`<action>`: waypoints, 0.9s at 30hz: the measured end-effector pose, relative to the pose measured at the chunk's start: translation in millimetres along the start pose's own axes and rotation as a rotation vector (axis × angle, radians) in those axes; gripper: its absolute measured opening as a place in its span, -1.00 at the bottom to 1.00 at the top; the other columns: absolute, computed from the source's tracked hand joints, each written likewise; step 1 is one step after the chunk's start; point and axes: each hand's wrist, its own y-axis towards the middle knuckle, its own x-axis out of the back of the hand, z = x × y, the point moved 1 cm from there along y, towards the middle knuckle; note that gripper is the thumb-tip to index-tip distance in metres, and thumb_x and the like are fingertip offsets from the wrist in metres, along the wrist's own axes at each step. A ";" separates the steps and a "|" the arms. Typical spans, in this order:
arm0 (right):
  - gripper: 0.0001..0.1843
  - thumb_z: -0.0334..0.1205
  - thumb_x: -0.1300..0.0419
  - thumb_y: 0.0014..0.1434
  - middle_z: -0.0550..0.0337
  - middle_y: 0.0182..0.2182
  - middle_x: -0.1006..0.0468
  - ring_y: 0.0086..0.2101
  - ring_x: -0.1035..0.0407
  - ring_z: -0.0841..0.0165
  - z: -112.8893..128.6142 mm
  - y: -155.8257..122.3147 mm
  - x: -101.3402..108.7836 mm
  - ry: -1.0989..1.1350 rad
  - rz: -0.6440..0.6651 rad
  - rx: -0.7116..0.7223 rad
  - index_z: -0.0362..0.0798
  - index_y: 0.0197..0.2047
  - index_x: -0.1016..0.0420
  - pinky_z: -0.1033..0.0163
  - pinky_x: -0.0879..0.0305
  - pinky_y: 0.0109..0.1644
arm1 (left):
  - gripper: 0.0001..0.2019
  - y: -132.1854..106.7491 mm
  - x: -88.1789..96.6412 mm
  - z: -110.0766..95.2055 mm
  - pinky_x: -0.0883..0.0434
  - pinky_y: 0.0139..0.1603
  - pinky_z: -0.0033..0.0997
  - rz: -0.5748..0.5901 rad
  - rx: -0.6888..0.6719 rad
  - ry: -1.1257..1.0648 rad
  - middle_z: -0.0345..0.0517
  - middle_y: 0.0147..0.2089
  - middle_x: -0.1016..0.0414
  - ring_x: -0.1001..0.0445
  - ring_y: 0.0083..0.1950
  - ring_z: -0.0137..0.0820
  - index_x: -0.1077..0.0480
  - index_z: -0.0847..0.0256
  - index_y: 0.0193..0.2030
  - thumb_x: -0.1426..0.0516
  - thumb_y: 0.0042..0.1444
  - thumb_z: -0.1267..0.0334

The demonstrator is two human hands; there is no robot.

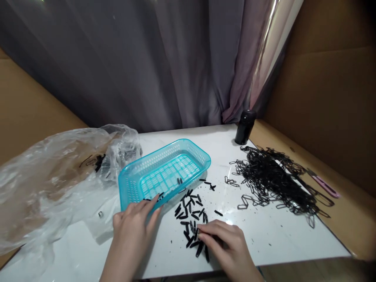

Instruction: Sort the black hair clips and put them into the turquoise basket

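Note:
My left hand [133, 221] grips the near rim of a turquoise plastic basket [126, 172], fingers over the edge and thumb outside. A few small black pieces lie inside the basket by its near wall. In front of it, a loose pile of short black strip-like pieces [188, 209] is spread on the white table [164, 254]. At the pile's right side my right hand [221, 239] is closed, thumb and forefinger pinched together low over the pieces. One of the small black pieces seems to be between the fingertips, partly hidden.
On the right lies a tangled heap of black wire-like loops [270, 176], with a pink-handled cutter [326, 186] beyond it. A black bottle [245, 127] stands behind. Clear plastic bags [58, 168] cover the left side. Cardboard walls [329, 98] and a grey curtain [117, 58] enclose the table.

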 end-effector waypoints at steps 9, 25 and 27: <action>-0.84 -0.39 -0.27 0.19 0.29 -0.33 -0.64 -0.34 -0.55 0.62 2.4 0.5 3.0 -0.001 -0.054 -0.011 -0.02 -0.17 -0.63 0.67 -0.43 -0.20 | -0.74 -37.3 15.9 -30.8 -0.33 0.06 -0.24 -0.246 -0.276 -0.233 -0.04 0.05 -0.55 -0.53 0.02 -0.24 -0.45 0.04 0.10 -0.09 0.31 0.25; -0.84 -0.34 -0.25 0.22 0.22 -0.31 -0.65 -0.32 -0.57 0.57 0.1 0.0 2.9 -0.048 -0.036 -0.020 -0.03 -0.15 -0.64 0.63 -0.47 -0.20 | -0.73 -52.9 -30.9 -30.1 -0.55 0.03 -0.07 -0.064 -0.289 -0.269 -0.15 0.09 -0.60 -0.59 0.08 -0.18 -0.47 0.06 0.11 -0.08 0.34 0.21; -0.83 -0.36 -0.26 0.21 0.24 -0.30 -0.65 -0.31 -0.56 0.58 -0.3 -0.5 2.6 -0.042 -0.033 -0.014 -0.02 -0.14 -0.63 0.65 -0.47 -0.18 | -0.73 -53.3 -29.7 -31.7 -0.55 0.01 -0.06 -0.065 -0.278 -0.285 -0.15 0.08 -0.61 -0.59 0.06 -0.17 -0.46 0.08 0.12 -0.08 0.34 0.21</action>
